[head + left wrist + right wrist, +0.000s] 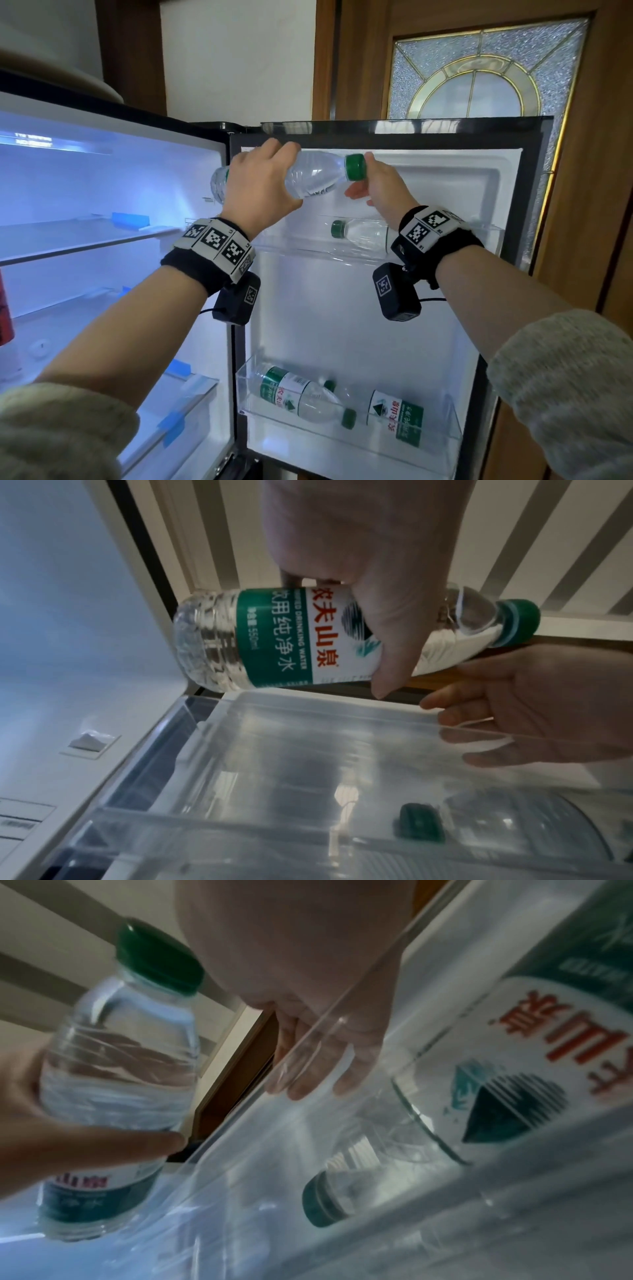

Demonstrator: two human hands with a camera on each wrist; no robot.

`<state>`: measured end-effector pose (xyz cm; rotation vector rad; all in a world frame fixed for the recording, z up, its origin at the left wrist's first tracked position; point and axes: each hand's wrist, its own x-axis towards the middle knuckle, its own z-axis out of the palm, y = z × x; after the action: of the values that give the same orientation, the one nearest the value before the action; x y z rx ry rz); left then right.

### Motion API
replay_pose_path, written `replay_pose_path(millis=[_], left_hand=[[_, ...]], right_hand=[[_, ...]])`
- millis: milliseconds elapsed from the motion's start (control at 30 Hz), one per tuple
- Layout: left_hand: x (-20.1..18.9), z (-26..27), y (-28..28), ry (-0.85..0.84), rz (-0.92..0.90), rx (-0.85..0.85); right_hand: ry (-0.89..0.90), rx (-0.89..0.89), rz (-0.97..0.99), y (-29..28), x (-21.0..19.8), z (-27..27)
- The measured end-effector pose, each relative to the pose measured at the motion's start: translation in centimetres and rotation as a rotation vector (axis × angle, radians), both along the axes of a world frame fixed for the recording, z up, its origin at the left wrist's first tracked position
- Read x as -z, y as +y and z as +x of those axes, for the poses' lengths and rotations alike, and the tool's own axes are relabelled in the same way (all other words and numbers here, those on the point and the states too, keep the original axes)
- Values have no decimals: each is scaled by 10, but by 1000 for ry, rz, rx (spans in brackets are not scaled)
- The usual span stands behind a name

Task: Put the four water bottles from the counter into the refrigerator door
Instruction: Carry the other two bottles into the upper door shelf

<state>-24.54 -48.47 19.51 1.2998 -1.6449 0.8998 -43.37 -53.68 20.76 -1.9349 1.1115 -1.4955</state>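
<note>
My left hand (260,181) grips a clear water bottle (315,174) round its middle and holds it sideways, green cap to the right, above the upper door shelf (301,248). In the left wrist view my thumb lies across the bottle's label (274,639). My right hand (375,183) is at the cap with relaxed fingers (308,1074) hanging below it, gripping nothing. A second bottle (363,234) lies on that upper shelf. Two more bottles (301,394) (397,413) lie in the lower door bin (455,421).
The open fridge compartment (102,192) is on the left, with glass shelves and blue tape on the drawers. A red can (5,315) shows at the far left edge. A wooden door with a stained-glass pane (479,75) stands behind the fridge door.
</note>
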Motion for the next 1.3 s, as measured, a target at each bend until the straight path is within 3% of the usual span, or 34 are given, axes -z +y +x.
replay_pose_path(millis=[267, 533, 800, 1300], left_hand=[[5, -5, -22, -15, 127, 35], [-9, 0, -33, -22, 366, 197], [-15, 2, -43, -46, 476, 469], [-12, 10, -65, 141, 744, 712]], right_hand=[[-37, -61, 138, 18, 0, -2], [-10, -142, 65, 18, -2, -4], [-28, -82, -26, 12, 0, -3], [-101, 67, -61, 2, 0, -1]])
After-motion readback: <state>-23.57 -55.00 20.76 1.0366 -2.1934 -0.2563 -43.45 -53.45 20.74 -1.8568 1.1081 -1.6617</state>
